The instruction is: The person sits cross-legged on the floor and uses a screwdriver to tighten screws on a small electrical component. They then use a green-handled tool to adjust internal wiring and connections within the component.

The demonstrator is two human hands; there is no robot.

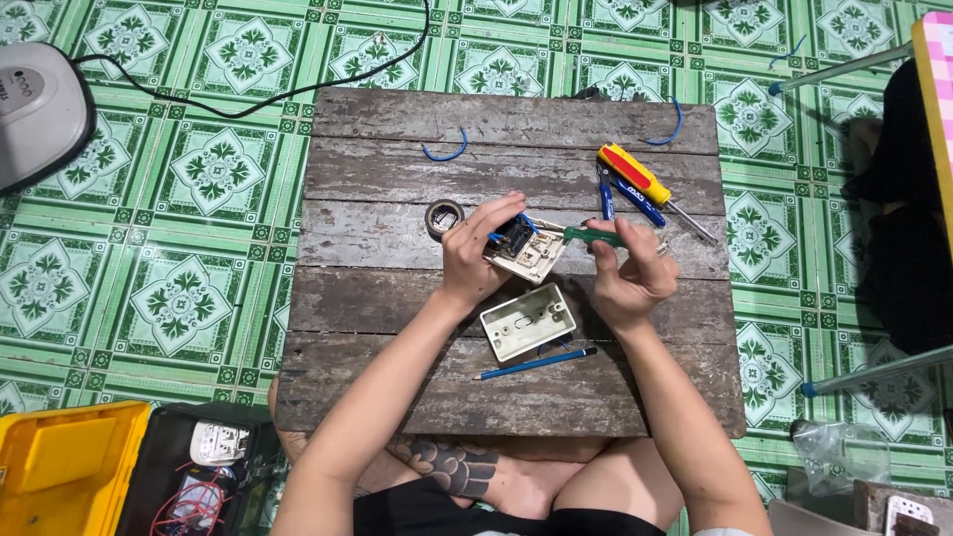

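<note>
The left hand (pixel 476 248) grasps a switch plate (pixel 524 250) above the board; the right hand (pixel 625 268), just beside it, grips a green screwdriver (pixel 594 236) pointing into it. A slipping tip could jab the left fingers or nick the blue wires

A single head-worn camera looks almost straight down from close above a wooden board (pixel 397 397) on the tiled floor (pixel 149 248); the wearer's arms enter from the near edge.
</note>
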